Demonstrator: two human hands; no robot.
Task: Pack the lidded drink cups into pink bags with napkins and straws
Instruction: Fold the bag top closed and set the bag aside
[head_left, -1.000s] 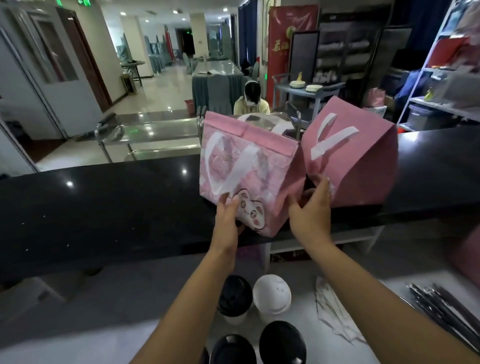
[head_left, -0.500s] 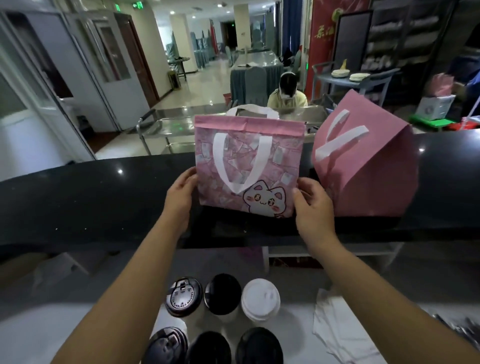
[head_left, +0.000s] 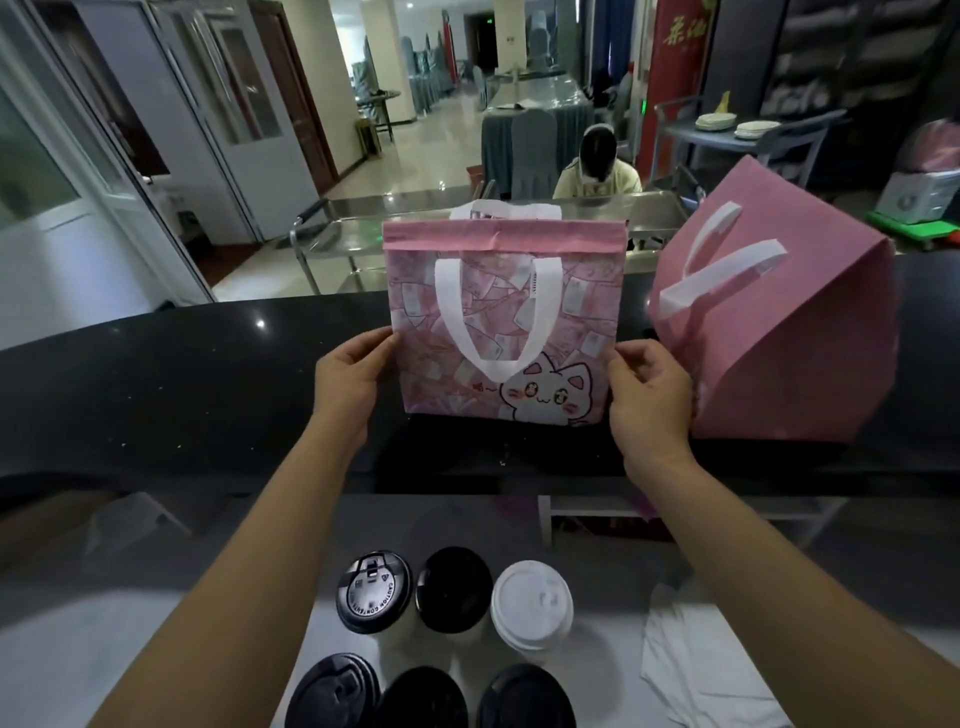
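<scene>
A pink bag (head_left: 571, 312) with a cartoon cat and white handles stands upright on the black counter (head_left: 182, 374), its top folded shut. My left hand (head_left: 350, 371) holds its left edge and my right hand (head_left: 647, 389) holds its right edge. A second, plain pink bag (head_left: 810, 358) leans tilted just to the right. On the grey lower worktop in front of me stand several lidded cups: black lids (head_left: 453, 590) and one white lid (head_left: 531, 605). White napkins (head_left: 696, 670) lie at the lower right. No straws are in view.
Beyond the counter stands a steel trolley (head_left: 363, 228), and a person (head_left: 597, 171) sits behind it. A blue table with plates (head_left: 743, 130) is at the back right. A hall with doors runs off to the left.
The cat bag has been turned square to me and set upright on the counter. My left hand moved from its bottom to its left edge; my right hand stays at the right edge.
</scene>
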